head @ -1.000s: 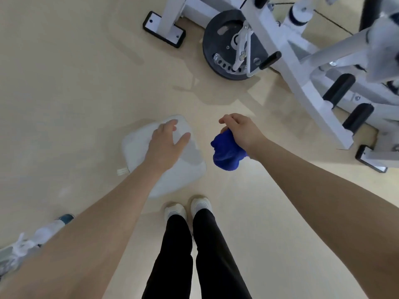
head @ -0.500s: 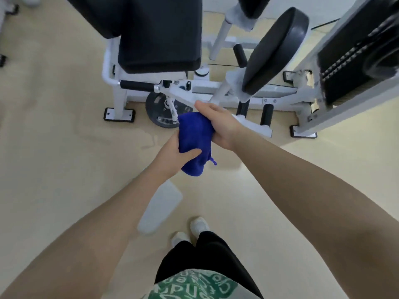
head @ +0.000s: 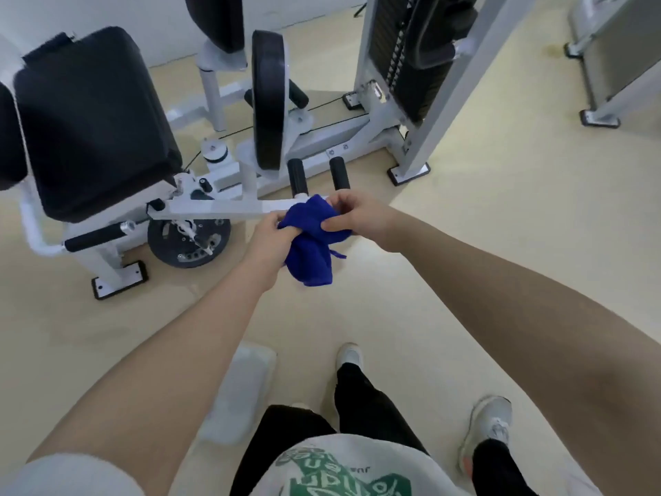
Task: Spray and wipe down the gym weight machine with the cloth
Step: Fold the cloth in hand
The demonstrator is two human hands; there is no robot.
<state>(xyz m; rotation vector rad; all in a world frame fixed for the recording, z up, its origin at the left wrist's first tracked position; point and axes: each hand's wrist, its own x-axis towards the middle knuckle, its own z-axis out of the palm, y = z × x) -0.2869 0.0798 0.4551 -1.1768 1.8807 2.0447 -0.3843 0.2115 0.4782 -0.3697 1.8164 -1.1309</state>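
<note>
Beige gym floor; left hand and right hand fingers grip bunched blue cloth

Blue cloth soft, fuzzy; machine frame smooth white-painted metal; seat pad matt black.

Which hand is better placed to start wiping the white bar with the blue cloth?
Probably the right hand: it grips the bunched blue cloth at the white metal bar's end; the left hand holds lower.

blue cloth, white machine frame, black pads, beige floor
</note>
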